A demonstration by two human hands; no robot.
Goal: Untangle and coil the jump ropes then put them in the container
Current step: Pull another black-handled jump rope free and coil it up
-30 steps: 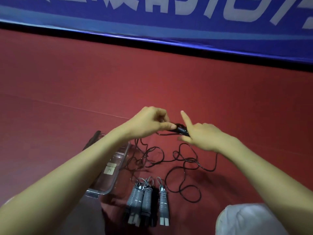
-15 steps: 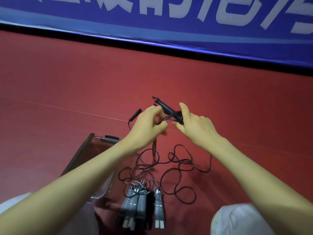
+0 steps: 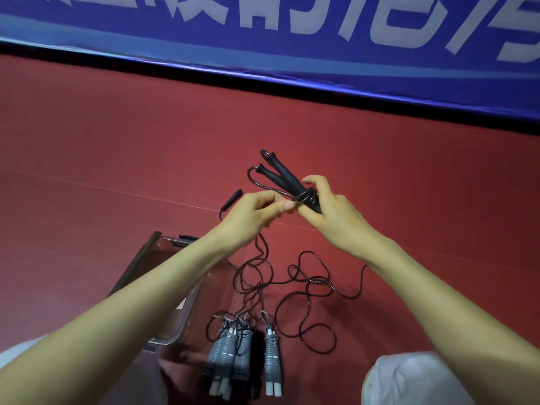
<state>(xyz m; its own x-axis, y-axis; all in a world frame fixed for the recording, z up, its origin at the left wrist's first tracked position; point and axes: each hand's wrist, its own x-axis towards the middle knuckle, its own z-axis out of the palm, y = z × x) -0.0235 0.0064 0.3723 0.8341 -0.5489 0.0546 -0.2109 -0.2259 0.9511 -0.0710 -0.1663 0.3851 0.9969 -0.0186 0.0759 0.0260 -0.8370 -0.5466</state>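
Head view. A blue banner point(image 3: 263, 54) runs across the far side. Its large white characters are cut off at the top edge and cannot be read. Below it lies the red floor point(image 3: 117, 171), which carries everything else.

At near left stands a clear plastic container point(image 3: 172, 337). The small tan label on its wall is too small to read.

The cord point(image 3: 315, 280) of a black jump rope sprawls in loose, overlapping loops on the floor at near centre, just right of the container, and rises to the hands.

Several grey jump ropes point(image 3: 242, 352), already wound tight round their handles, lie side by side on the near floor, outside the container.

The right hand point(image 3: 330, 217) is curled round two black handles point(image 3: 280, 173) held together above the floor, a few turns of cord round them. The left hand point(image 3: 254, 217) pinches the cord between thumb and fingertips just beside those turns. A third black handle point(image 3: 232, 198) shows beyond the left hand; whether it rests on the floor cannot be told.

Handling, as judged: the rope is light and not fragile. The thin cord looks limp, smooth and somewhat springy, so turns probably loosen unless kept taut. The stiff, ribbed handles offer the surest hold.
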